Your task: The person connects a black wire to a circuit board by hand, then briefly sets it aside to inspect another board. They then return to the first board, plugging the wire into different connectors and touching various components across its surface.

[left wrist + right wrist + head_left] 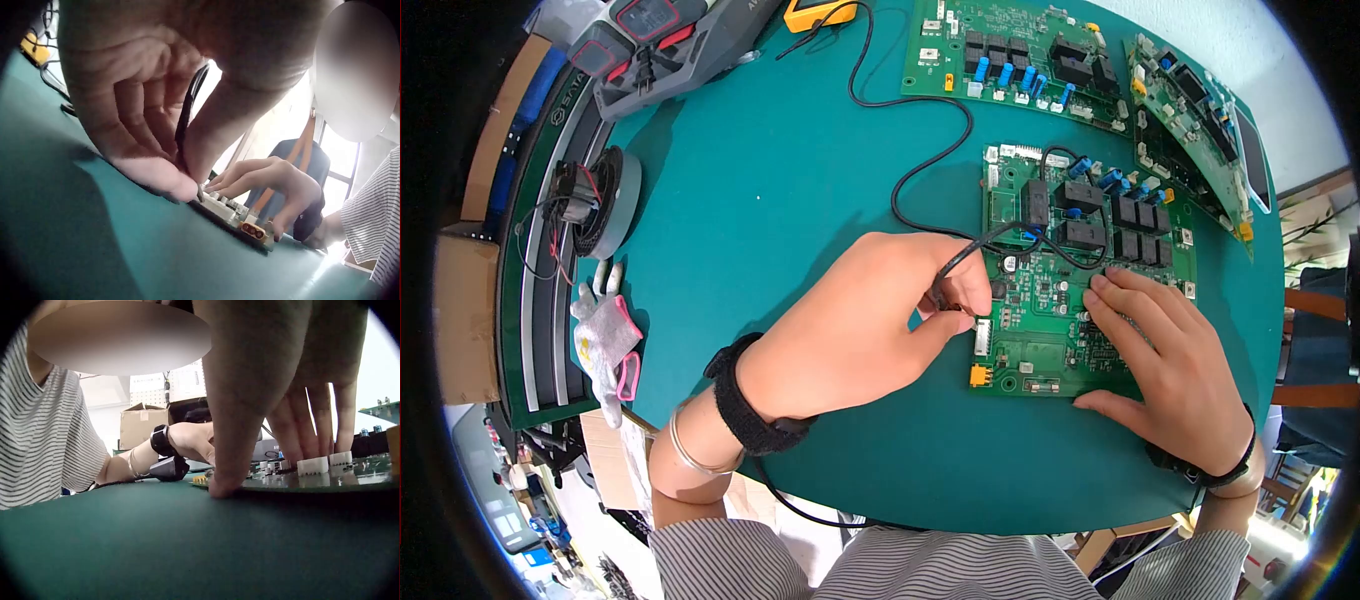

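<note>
A green circuit board (1032,352) with black relays (1080,236) and blue capacitors lies on the green tabletop. At its left edge my left hand (850,315) pinches a black cable (962,256) between thumb and fingers, beside a white connector (983,340). The cable's end is hidden by the fingertips. From the hand it loops over the relays. In the left wrist view, the cable (187,109) runs down between thumb and fingers to the board's rim. My right hand (1175,365) rests on the board's right part, fingers extended, with its thumb at the front edge.
Behind lies another circuit board (940,70), with an upright-leaning board (1190,125) to its right. A yellow device (820,14) sits at the back beside the black cable. On the left are a grey case (730,60), a round wired part (612,205) and gloves (605,340).
</note>
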The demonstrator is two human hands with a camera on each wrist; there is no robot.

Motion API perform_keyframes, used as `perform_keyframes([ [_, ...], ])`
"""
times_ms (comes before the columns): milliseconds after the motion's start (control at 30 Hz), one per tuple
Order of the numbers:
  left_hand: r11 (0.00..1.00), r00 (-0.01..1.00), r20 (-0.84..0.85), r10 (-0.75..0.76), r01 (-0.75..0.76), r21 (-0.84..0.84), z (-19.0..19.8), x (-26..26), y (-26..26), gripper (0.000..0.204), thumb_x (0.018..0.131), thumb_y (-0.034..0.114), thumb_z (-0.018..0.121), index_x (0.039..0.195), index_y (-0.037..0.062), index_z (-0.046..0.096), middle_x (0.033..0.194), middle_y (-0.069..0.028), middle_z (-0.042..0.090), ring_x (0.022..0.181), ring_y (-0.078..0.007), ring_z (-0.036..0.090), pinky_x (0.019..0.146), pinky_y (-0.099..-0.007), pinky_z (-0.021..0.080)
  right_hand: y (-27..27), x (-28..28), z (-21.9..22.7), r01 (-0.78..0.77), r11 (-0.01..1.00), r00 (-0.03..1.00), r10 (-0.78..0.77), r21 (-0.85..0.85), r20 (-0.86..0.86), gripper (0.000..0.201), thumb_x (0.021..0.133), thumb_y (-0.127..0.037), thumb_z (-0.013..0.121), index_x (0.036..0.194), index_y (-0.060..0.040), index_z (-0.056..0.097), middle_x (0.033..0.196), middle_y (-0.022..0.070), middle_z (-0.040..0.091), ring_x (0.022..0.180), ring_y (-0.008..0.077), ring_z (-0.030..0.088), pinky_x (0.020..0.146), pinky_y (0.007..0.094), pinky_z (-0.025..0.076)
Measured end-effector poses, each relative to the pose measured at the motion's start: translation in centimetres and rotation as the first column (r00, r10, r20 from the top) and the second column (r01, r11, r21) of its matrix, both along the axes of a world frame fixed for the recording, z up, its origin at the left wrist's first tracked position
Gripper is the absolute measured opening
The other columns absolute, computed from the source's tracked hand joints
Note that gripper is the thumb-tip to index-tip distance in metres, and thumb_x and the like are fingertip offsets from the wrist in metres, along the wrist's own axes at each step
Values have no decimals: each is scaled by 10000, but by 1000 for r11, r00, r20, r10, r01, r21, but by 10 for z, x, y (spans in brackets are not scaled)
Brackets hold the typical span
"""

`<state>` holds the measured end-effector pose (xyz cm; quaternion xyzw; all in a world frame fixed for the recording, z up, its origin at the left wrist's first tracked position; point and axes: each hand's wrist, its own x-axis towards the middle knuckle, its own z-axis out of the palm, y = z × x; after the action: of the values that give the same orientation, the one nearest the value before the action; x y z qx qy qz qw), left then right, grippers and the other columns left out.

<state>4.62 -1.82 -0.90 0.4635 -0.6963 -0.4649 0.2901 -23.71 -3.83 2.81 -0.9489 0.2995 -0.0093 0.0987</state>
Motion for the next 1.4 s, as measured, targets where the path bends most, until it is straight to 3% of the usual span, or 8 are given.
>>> perform_keyframes([
  [167, 996, 1000, 26, 6, -3, -94, -4, 0, 1, 154, 862, -72, 728, 972, 10, 657, 921, -79, 660, 791, -190, 660, 704, -311, 524, 0, 0, -1, -2, 1000, 1000, 2, -2, -3, 793, 671, -273, 875, 1328, 70, 592, 1325, 171, 590, 1309, 359, 551, 1082, 459, 479],
  [233, 990, 990, 138, 8, 11, -141, -1, 1, 2, 143, 868, -59, 720, 971, 17, 656, 920, -77, 603, 766, -202, 632, 662, -317, 504, 0, 0, -1, 4, 1000, 1000, -4, -12, -6, 797, 665, -274, 878, 1327, 67, 594, 1333, 172, 591, 1307, 358, 552, 1080, 461, 481],
  [333, 991, 986, 167, 9, 13, -130, -1, 1, 3, 129, 872, -46, 718, 963, 17, 653, 922, -76, 573, 753, -203, 615, 643, -318, 496, 0, 1, -1, 7, 1000, 1000, -7, -3, -2, 800, 658, -273, 880, 1325, 65, 596, 1338, 174, 593, 1304, 357, 554, 1074, 460, 486],
  [1400, 991, 983, 181, -22, 46, -128, -2, 2, 2, 123, 857, -52, 716, 942, 6, 651, 877, -90, 606, 769, -222, 634, 652, -336, 509, -3, 0, -3, -8, 1000, 999, 8, 4, 35, 793, 643, -275, 884, 1301, 64, 597, 1287, 166, 596, 1285, 360, 562, 1061, 458, 496],
])
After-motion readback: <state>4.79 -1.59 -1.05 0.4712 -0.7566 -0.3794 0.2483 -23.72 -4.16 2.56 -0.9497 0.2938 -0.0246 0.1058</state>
